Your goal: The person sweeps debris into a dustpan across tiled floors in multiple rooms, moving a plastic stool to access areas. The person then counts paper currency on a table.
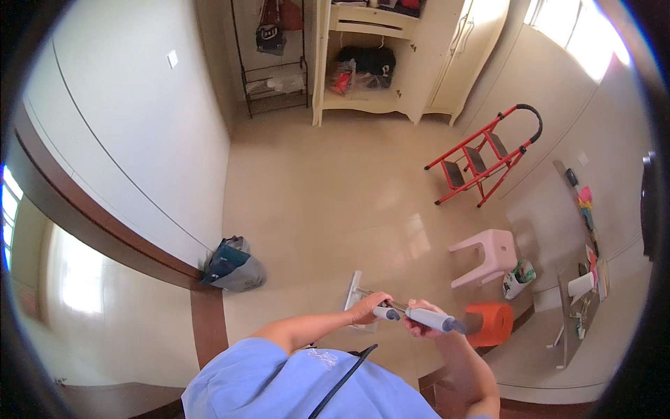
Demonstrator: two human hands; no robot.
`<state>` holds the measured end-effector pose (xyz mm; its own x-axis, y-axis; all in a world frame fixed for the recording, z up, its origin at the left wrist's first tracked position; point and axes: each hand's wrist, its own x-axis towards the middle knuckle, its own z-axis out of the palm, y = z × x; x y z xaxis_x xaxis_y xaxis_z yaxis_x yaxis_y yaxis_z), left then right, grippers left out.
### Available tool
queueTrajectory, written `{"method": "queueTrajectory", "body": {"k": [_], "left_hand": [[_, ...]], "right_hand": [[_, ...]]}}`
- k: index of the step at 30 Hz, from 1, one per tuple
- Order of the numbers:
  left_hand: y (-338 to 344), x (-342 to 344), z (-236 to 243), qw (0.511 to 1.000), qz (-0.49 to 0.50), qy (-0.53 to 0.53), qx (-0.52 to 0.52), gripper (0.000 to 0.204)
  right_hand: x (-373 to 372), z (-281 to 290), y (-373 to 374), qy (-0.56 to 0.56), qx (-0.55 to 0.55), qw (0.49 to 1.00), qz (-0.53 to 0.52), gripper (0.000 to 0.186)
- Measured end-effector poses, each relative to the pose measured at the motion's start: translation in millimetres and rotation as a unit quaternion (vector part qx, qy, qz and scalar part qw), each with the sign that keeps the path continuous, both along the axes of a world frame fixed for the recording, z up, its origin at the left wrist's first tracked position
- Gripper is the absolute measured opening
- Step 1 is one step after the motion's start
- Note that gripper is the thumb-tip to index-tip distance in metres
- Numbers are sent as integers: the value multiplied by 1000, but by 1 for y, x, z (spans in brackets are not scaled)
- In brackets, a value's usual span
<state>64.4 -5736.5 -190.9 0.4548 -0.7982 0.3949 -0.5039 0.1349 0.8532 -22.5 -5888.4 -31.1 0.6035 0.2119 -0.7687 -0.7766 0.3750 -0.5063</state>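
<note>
Both of my hands are closed on what looks like a long-handled flat mop (354,288), held in front of my body. Its narrow pale head is low near the floor, left of my hands, partly hidden by my left hand and arm. My left hand (368,309) wraps round the metal shaft beside a short grey-white grip with a dark grey tip. Further up, at the thick grey-white handle end, my right hand (423,320) is closed, with the handle's tip pointing right.
A full bag (236,265) stands by the left wall. At right are a red step ladder (481,157), a pink stool (492,253), a small white bag (518,279) and an orange bin (495,324). An open cream wardrobe (370,105) and a black rack (278,108) stand at the far side.
</note>
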Motion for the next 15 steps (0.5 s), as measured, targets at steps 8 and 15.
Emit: {"method": "queueTrajectory", "body": {"k": [8, 15], "left_hand": [[-5, -8, 7, 1000, 14, 12, -17, 38], [-7, -1, 7, 999, 29, 23, -15, 45]], "right_hand": [[-22, 6, 14, -50, 116, 987, -96, 26], [-28, 15, 58, -119, 55, 985, -114, 43]]}}
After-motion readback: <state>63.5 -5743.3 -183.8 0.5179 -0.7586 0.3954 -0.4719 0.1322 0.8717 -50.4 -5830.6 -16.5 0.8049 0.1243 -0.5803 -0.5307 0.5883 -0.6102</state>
